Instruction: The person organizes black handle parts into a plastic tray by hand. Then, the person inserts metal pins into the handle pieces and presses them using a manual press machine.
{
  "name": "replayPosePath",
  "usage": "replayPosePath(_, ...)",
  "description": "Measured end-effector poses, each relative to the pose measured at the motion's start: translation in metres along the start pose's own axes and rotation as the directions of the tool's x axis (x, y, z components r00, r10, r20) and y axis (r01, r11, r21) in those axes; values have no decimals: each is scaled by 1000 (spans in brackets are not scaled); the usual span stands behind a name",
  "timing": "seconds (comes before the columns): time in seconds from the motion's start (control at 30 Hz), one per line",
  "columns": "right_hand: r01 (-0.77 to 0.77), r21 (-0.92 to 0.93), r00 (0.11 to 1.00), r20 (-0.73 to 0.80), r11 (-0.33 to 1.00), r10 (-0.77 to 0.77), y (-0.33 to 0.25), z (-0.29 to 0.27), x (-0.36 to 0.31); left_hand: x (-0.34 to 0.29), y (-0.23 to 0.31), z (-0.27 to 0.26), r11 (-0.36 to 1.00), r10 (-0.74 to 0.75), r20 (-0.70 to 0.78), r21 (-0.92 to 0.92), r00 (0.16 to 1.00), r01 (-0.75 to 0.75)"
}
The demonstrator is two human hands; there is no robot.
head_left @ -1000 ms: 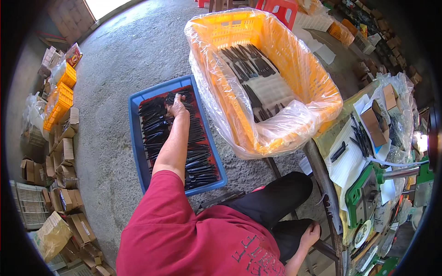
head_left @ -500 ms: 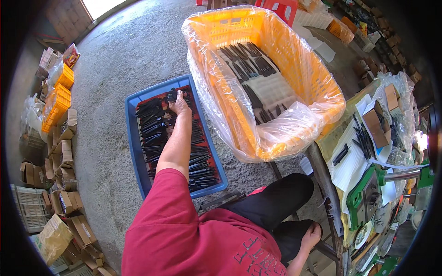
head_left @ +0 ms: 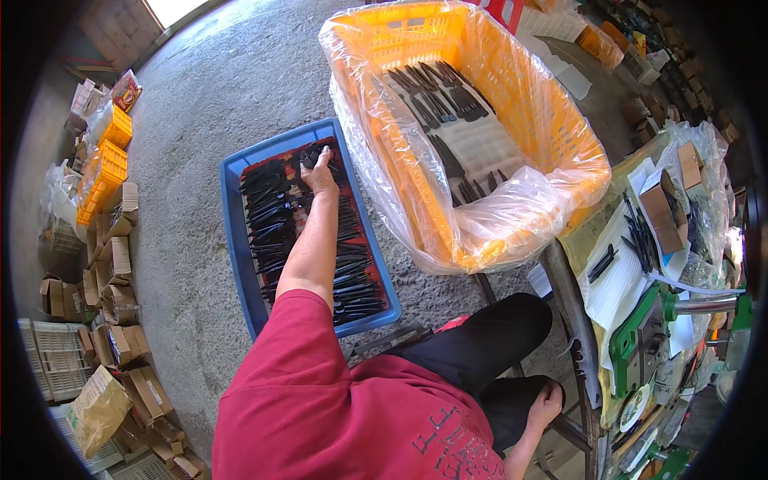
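My left hand [head_left: 322, 178] reaches into the far end of a blue plastic tray [head_left: 230, 232] on the floor. Its fingers are closed around a small bunch of slim black pieces [head_left: 309, 154], shaped like narrow handles or knives. Rows of similar black pieces [head_left: 352, 280] lie over a red layer in the tray. My right hand [head_left: 546, 406] rests low by my dark-trousered knee, its fingers mostly hidden from sight. Right of the tray stands a yellow crate [head_left: 408, 32] lined with clear plastic, holding more black pieces [head_left: 444, 88] in rows on white foam sheet.
At the right, a bench carries a green metal press [head_left: 640, 336], loose black pieces [head_left: 638, 232] on white foam, and an open cardboard box [head_left: 662, 210]. Along the left wall stand yellow crates [head_left: 104, 176], cartons [head_left: 120, 264] and pale crates [head_left: 60, 360].
The whole view has shifted slightly. My left hand stays at the tray's far end, its grip on the black pieces turned a little; my right hand still rests by the knee.
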State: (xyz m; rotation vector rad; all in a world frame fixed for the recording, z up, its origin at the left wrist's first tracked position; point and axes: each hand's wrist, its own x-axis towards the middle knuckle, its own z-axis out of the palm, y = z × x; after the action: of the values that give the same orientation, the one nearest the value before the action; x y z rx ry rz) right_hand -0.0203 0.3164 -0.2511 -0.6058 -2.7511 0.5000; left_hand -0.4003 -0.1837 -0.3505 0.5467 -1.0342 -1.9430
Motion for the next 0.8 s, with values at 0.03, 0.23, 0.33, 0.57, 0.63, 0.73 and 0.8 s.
replayPosePath(0.03, -3, 0, 1000, -1, 1000, 3, -1, 0, 0, -3, 3, 2, 1000, 2, 1, -2, 1000, -2)
replayPosePath(0.23, -28, -4, 999, 15, 1000, 28, 0, -1, -1, -3, 12, -5, 1000, 0, 24, -21, 1000, 1)
replayPosePath(0.33, -22, -19, 1000, 22, 1000, 23, -5, -4, -1, -1, 13, -8, 998, -65, -14, 17, 998, 65)
replayPosePath(0.57, -6, -19, 1000, -11, 1000, 5, 4, 2, -1, -3, 28, -8, 995, -86, -97, -63, 992, 80)
replayPosePath(0.63, 1, -21, 999, -36, 1000, -2, 2, 2, -1, 1, 27, -14, 999, -31, -137, 18, 990, 33)
replayPosePath(0.73, -30, -24, 1000, -8, 999, 30, -5, -2, 0, 1, 33, -21, 994, -111, -46, -3, 993, 111)
replayPosePath(0.8, -17, -26, 1000, -9, 1000, 17, 0, 0, 0, -1, 42, -20, 993, -118, -75, 10, 990, 119)
